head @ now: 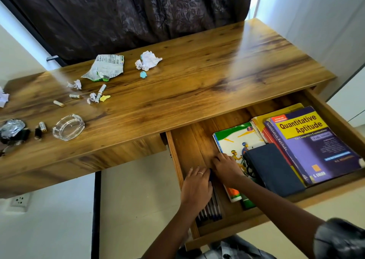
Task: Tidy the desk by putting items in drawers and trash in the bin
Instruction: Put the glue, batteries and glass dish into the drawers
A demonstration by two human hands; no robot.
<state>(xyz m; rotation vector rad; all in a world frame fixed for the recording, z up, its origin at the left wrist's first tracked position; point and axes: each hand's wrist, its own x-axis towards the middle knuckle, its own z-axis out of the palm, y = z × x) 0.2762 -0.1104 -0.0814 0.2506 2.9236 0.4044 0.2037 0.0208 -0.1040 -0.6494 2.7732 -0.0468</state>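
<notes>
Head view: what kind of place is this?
Probably a study corner in a home: a wooden desk by a curtain, an open drawer holding exam books and pens, with crumpled paper on top.

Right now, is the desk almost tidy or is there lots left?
About halfway. Done: books already lie in the open drawer. In hand: the left hand and right hand are settling a row of pens in the drawer's left side. Left: crumpled paper, a wrapper, batteries, foil and a glass ashtray are on the desk. No bin is in view.
</notes>
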